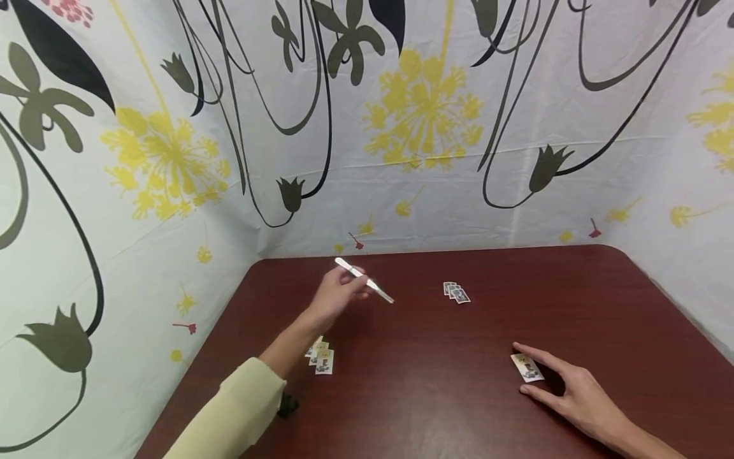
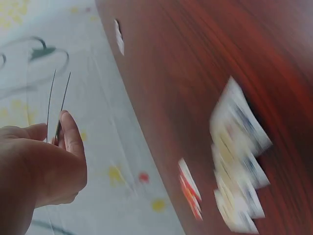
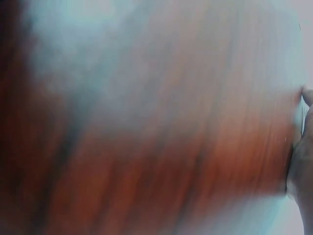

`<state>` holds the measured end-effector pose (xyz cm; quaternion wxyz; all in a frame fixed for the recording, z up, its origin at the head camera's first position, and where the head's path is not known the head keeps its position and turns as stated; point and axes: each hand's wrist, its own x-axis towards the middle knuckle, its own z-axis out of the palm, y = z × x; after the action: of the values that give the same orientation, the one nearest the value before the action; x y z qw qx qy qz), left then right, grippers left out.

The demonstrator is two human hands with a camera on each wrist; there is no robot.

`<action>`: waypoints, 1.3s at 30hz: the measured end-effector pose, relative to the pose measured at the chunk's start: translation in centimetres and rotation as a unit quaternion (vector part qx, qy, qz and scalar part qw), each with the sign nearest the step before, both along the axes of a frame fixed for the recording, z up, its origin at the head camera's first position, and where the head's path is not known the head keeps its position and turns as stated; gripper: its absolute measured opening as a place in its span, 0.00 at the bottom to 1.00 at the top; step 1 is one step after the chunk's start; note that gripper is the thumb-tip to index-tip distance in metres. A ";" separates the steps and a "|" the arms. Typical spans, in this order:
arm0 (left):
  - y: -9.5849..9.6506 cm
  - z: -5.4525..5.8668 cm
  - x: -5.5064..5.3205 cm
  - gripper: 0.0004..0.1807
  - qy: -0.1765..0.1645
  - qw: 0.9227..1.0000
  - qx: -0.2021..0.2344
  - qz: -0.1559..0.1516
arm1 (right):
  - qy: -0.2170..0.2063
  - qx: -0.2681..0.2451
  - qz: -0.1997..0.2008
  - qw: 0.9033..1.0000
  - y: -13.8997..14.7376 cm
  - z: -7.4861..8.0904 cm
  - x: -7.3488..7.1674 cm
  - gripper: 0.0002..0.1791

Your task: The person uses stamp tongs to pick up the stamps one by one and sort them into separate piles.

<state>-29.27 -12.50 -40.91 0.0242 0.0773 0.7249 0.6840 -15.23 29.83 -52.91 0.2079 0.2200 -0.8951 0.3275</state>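
Observation:
My left hand point(image 1: 341, 293) pinches a pair of silver tweezers point(image 1: 365, 280) above the far left of the table. The tweezers' two thin arms point(image 2: 51, 100) stand apart in the left wrist view, with nothing between their tips. At the right, my right hand point(image 1: 573, 389) lies low over the table, thumb and forefinger spread on either side of a stamp-like printed paper point(image 1: 527, 368). Whether the fingertips touch that paper cannot be told. The right wrist view is blurred and catches only the edge of the right hand point(image 3: 304, 152).
Overlapping stamp-like papers point(image 1: 323, 361) lie below the left forearm; a smaller fanned group point(image 1: 456, 292) sits farther back. Red-and-white papers point(image 2: 190, 188) show in the left wrist view. A dark object point(image 1: 288, 405) is partly behind the sleeve. Patterned cloth point(image 1: 367, 210) borders the brown table point(image 1: 413, 363).

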 end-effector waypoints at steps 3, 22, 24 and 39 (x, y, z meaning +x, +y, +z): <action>3.1 -0.1 0.0 0.11 -0.008 0.999 0.016 -0.027 | -0.001 0.003 0.003 1.000 0.0 -0.1 -0.1 0.40; 15.7 -5.6 1.4 0.07 -0.062 0.993 0.005 -0.097 | 0.011 0.001 0.007 1.000 0.0 -0.2 -0.2 0.40; 16.4 -6.0 1.7 0.06 -0.070 0.993 0.007 -0.098 | 0.017 0.000 0.006 1.000 0.0 -0.2 -0.1 0.40; 20.4 -8.2 4.4 0.06 -0.125 0.989 0.044 -0.068 | 0.010 -0.005 0.003 1.000 0.4 0.1 0.2 0.38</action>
<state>-24.88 7.91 -49.12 0.1575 0.0415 0.6783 0.7165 -15.03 30.18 -52.78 0.2173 0.2245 -0.8905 0.3307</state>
